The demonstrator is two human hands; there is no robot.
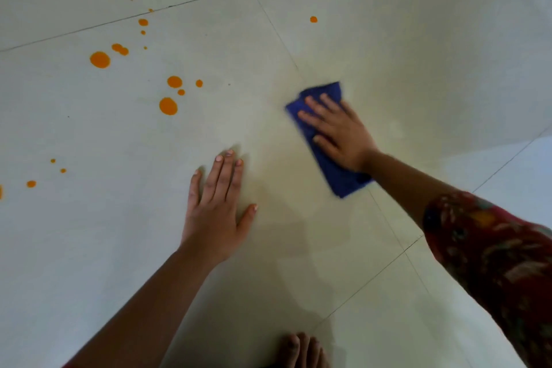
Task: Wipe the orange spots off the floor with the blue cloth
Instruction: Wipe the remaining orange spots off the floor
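- A folded, dark-blue cloth [340, 178] lies flat on the pale tiled floor [298, 263], across a thin grout line. Its edges look blurred.
- The right hand [337, 131] lies palm down on top of the cloth. Its fingers are straight and slightly spread, pressing the cloth to the floor rather than curling round it.
- The left hand [218, 203] rests flat on bare floor, left of the cloth and nearer the person, not touching it. Its fingers are straight and close together, the thumb is out, and it holds nothing.
- Most of the round orange spots [168, 106] sit left of the cloth, well apart from it. The nearest cluster is level with the cloth's far end, others lie further left and beyond, and a few small ones are near the frame's left edge.
- One single orange spot [313, 19] sits beyond the cloth, well apart.
- A red patterned sleeve [493, 248] covers the right arm, right of the cloth.
- Bare toes [301, 349] show at the bottom edge, nearer the person than the cloth.
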